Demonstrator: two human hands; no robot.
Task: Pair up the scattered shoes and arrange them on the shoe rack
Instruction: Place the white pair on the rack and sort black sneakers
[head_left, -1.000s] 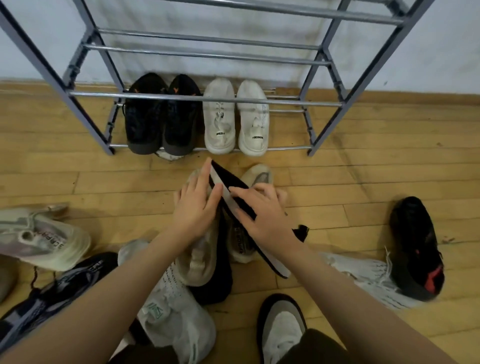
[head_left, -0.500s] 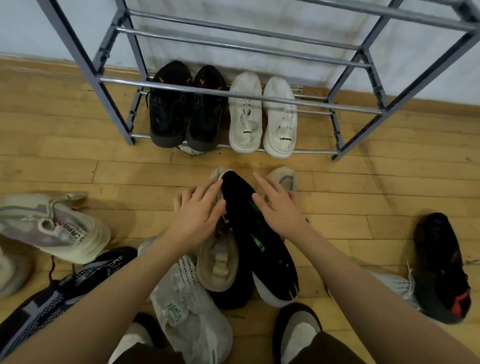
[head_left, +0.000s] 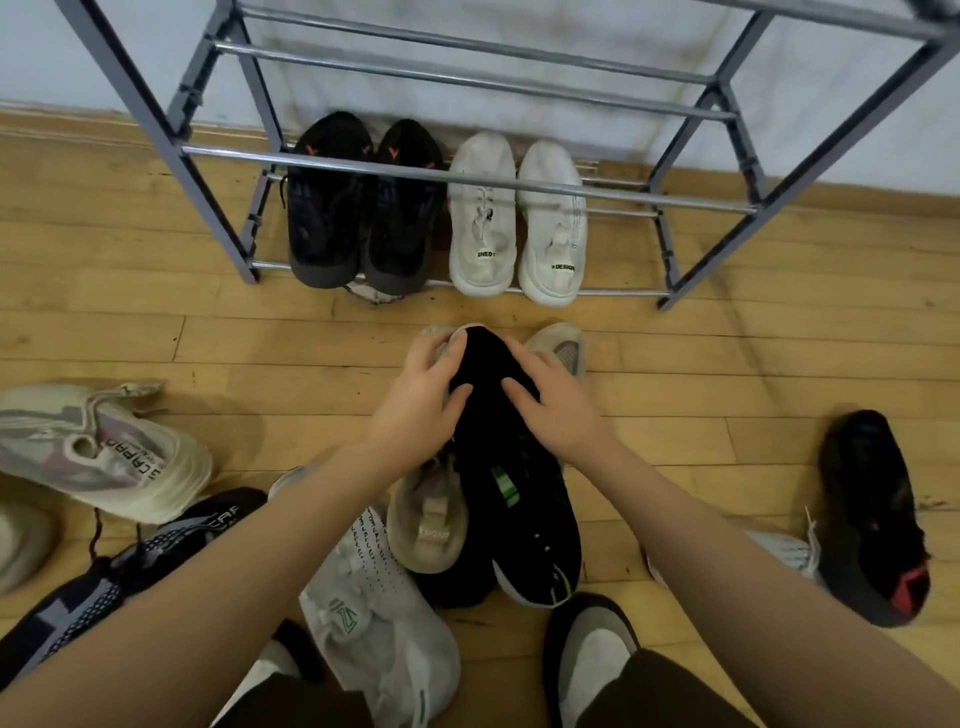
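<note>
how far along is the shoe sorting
Done: a black pair and a white pair sit on the shoe rack bottom shelf. In hand: left hand and right hand grip a black sneaker with green marks. Left: the other shoes on the floor.

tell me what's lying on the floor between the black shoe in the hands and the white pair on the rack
Only bare wood floor, as the head view shows, between the black shoe and the white pair.
</note>
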